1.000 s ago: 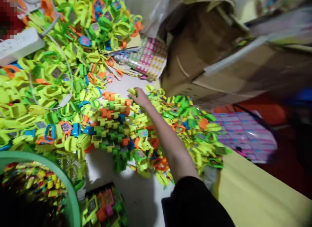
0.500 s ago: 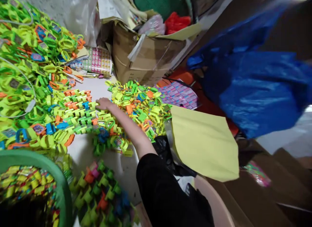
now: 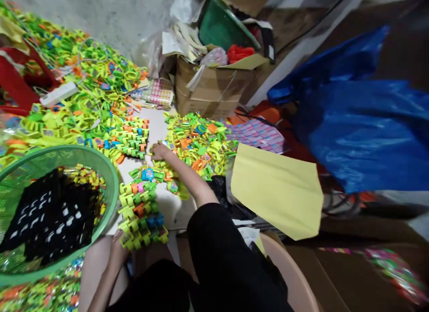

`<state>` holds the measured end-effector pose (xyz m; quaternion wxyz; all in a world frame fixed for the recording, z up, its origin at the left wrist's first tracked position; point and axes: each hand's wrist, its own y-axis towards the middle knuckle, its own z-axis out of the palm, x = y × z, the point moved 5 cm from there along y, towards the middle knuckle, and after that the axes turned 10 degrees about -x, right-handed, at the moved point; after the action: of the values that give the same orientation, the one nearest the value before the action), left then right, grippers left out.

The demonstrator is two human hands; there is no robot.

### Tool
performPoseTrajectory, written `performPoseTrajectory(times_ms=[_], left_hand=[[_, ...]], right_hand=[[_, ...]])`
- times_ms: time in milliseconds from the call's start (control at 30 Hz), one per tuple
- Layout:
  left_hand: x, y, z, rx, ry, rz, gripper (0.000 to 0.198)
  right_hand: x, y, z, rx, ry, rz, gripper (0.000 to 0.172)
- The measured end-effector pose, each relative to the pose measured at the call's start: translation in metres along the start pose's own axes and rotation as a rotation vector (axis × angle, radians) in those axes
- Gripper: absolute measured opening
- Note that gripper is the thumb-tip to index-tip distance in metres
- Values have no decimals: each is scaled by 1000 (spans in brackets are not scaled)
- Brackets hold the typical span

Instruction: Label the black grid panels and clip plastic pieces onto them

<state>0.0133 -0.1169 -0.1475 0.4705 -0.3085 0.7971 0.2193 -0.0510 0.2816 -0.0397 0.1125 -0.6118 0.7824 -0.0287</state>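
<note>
My left hand [image 3: 118, 249], low in the head view, grips the lower left edge of a rack of toy watches [image 3: 142, 213]. Its rows are yellow-green, with some orange, pink and blue pieces, and it tilts above my lap. My right hand [image 3: 159, 151] reaches over the white tabletop [image 3: 156, 128] to the left edge of a loose heap of toy watches [image 3: 201, 142]. Its fingers are bent together; what they hold, if anything, is too small to make out. Just left of it lies a second filled rack [image 3: 134, 140].
A green basket [image 3: 112, 187] with black slotted racks [image 3: 50, 218] and small pieces stands at the left. Behind is a large toy-watch pile with a white power strip [image 3: 58, 94]. A cardboard box [image 3: 214, 90], yellow sheet [image 3: 278, 189] and blue plastic sheet [image 3: 355, 133] surround the table.
The view has swung left and down, bringing my left hand and more of the basket into sight. My right hand has come away from the rack on the table towards the loose heap.
</note>
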Motion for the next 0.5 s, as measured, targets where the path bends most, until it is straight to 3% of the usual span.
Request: performPoseTrajectory(times_ms=[133,233,367,500], left_hand=[[-11,-20,-3,-4,-20,-52,17],[-23,-31,-5,15,-41,-116,16],[-36,-50,-8,26,-57,-122,19],[-35,-64,-12,-5,-37,-150,20]], right_hand=[[29,-31,-2,-5,-34,38,53],[59,-52,-10,-136,-18,175,44],[110,-58,-19,-279,161,141,47],[135,-52,-9,-128,273,156,63]])
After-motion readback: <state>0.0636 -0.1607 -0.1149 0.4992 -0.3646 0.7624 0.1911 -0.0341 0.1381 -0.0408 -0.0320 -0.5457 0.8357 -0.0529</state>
